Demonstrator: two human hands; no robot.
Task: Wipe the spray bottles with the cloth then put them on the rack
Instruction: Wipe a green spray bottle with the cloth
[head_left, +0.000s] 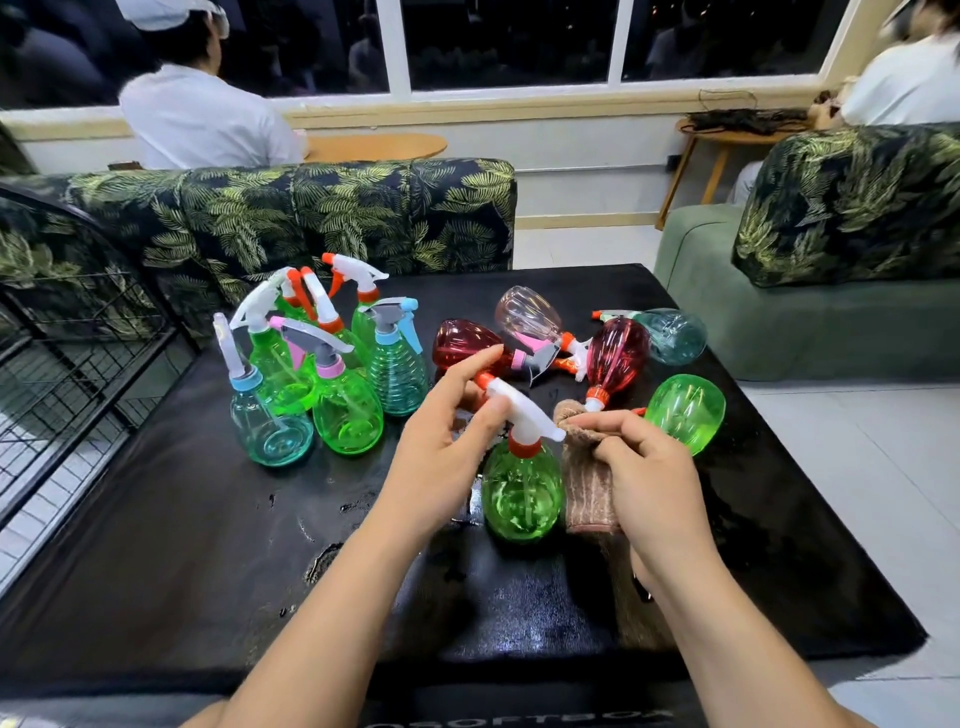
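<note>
Where the green plastic spray bottle (521, 488) stands: upright on black tabletop (208, 545).
Left hand (447, 441): pinches its white trigger head (524, 413).
Right hand (644, 467): grips brown ribbed cloth (589, 493) at the nozzle.

Upright bottles (348, 410) crowd the left; near table (182, 545) offers passage

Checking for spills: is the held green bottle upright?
Upright: green spray bottle stands with white trigger head above its body.

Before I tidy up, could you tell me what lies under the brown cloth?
The brown ribbed cloth drapes onto the black table; anything beneath it is covered.
</note>
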